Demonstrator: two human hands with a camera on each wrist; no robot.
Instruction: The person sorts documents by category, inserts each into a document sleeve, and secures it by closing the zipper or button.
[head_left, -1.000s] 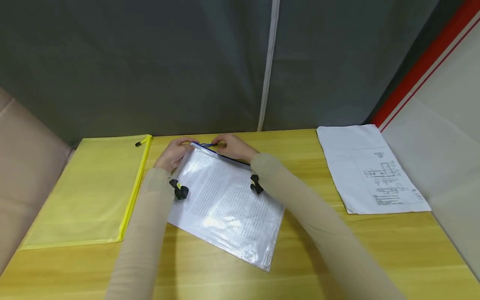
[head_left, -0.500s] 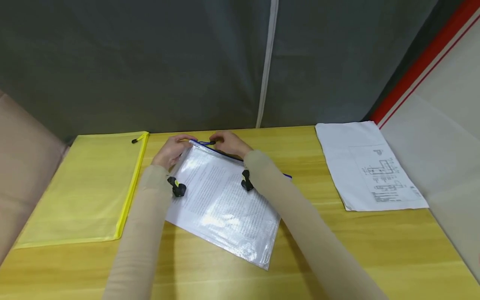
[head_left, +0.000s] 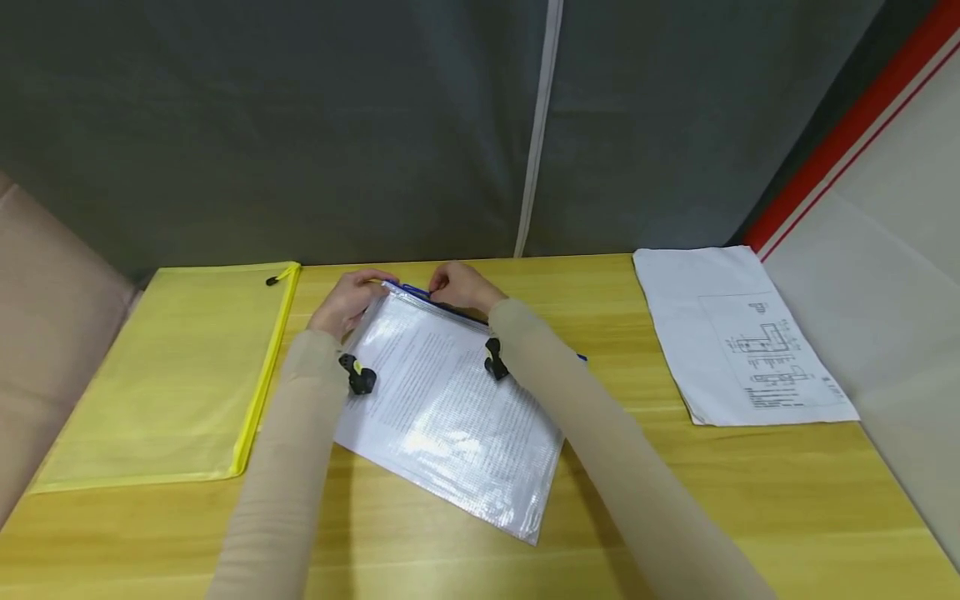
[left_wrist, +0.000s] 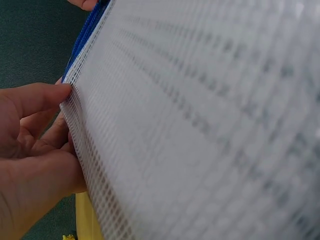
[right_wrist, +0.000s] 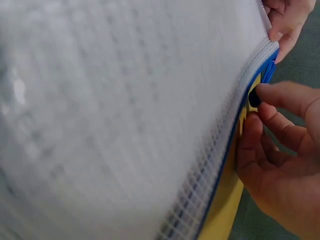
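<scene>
A clear mesh zip pouch (head_left: 450, 408) with printed sheets inside lies slanted on the wooden table (head_left: 675, 500). Its blue zip edge (head_left: 414, 292) faces away from me. My left hand (head_left: 366, 289) grips the pouch's far left corner, thumb on the mesh (left_wrist: 200, 125) and fingers (left_wrist: 35, 150) curled behind it. My right hand (head_left: 441, 292) pinches the small black zip pull (right_wrist: 253, 97) against the blue edge, close to the left hand. In the right wrist view the pouch (right_wrist: 125, 100) fills most of the frame, with left-hand fingertips (right_wrist: 285, 20) at the top.
A yellow zip pouch (head_left: 172, 375) lies flat at the table's left. A stack of white printed sheets (head_left: 742, 342) sits at the right back corner. A dark curtain (head_left: 375, 125) hangs right behind the table's far edge.
Both hands stay at the pouch's far edge. The right hand's fingers have shifted slightly along the blue zip; the pouch has hardly moved.
</scene>
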